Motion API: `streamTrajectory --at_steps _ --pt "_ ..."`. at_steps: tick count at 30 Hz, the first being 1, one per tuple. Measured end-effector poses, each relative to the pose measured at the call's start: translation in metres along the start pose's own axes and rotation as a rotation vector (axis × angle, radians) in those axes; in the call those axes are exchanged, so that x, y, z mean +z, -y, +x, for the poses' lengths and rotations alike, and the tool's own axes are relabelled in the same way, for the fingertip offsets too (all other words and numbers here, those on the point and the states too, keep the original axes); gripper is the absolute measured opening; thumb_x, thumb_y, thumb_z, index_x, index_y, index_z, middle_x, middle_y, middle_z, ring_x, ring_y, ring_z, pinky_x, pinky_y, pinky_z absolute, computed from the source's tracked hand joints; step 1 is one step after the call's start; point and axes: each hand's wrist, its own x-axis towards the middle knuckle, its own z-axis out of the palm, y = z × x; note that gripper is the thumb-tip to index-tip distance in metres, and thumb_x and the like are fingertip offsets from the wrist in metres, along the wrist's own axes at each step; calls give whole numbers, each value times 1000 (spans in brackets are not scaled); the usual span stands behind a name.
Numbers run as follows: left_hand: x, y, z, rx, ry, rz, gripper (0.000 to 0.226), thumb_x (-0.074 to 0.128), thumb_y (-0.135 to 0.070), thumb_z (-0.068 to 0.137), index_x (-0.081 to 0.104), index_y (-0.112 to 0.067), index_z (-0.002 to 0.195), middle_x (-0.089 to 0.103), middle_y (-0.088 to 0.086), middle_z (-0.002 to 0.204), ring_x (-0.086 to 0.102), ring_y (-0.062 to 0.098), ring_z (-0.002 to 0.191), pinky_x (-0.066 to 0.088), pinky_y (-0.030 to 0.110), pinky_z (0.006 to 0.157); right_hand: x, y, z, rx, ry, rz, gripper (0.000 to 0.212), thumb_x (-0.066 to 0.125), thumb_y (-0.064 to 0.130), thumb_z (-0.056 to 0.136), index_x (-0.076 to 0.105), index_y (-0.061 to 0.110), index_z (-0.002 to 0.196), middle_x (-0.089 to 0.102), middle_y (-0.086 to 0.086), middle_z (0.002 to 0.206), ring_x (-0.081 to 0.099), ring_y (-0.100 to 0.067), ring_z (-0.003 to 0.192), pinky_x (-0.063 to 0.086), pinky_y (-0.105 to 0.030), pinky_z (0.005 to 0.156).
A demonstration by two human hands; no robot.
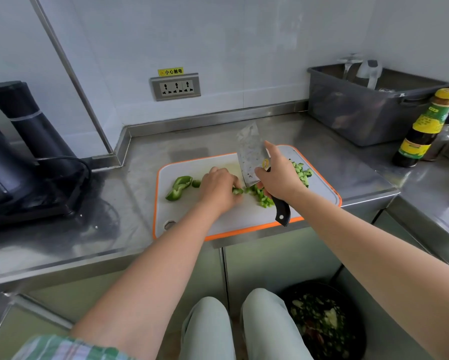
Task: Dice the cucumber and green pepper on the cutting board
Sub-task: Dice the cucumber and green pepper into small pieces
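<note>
A white cutting board (246,216) with an orange rim lies on the steel counter. My left hand (219,189) presses a green pepper strip (237,190) onto the board. My right hand (279,175) grips a cleaver (252,158) by its black handle, the blade tilted up beside the strip. Diced green pepper (262,197) lies under the blade. Larger pepper pieces (179,188) sit at the board's left. Diced cucumber (302,172) is piled at the far right, partly hidden by my right hand.
A dark sauce bottle (425,128) with a yellow cap stands at the right, beside a grey plastic bin (368,107). A black appliance (18,152) with a cable fills the left counter. A wall socket (175,87) is behind. A waste bin (322,320) stands on the floor.
</note>
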Motion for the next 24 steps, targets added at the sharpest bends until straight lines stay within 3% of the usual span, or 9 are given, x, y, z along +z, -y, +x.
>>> streamTrajectory --at_steps 5,11,15,18,22,24 --pt "6 1 2 61 -25 -1 23 67 -29 82 66 -21 103 59 2 110 44 25 111 36 32 89 2 -5 2 14 15 39 66 50 11 94 20 22 151 66 -14 84 58 -20 54 57 -41 64" --pt "8 12 -1 -54 -122 -357 18 76 -17 76 65 -16 91 68 0 90 61 21 90 44 29 78 5 -3 5 6 11 56 64 50 12 95 21 22 151 60 -3 76 57 -11 47 46 -24 47" --pt "-6 15 6 -230 -392 -576 16 76 -16 77 65 -14 88 66 3 84 61 20 79 42 26 71 4 -1 4 25 23 81 65 50 11 95 20 23 151 61 -5 80 57 -14 48 48 -23 44" --pt "-16 32 12 -329 -462 -475 15 73 -18 80 67 -13 92 71 7 91 64 24 87 42 31 75 6 -1 3 30 46 58 65 49 11 95 20 23 151 62 -6 81 57 -15 49 47 -23 43" --pt "-15 56 8 -337 -244 -45 20 69 -27 85 71 -23 104 70 2 109 54 26 112 34 33 91 12 -3 3 24 73 8 66 51 12 93 21 22 151 66 -15 97 59 -22 58 55 -38 61" --pt "-14 62 1 -319 -235 91 23 66 -27 86 70 -25 109 67 2 112 45 28 115 29 35 91 14 -2 1 31 86 1 65 50 12 93 21 22 151 66 -16 98 61 -24 60 55 -38 61"
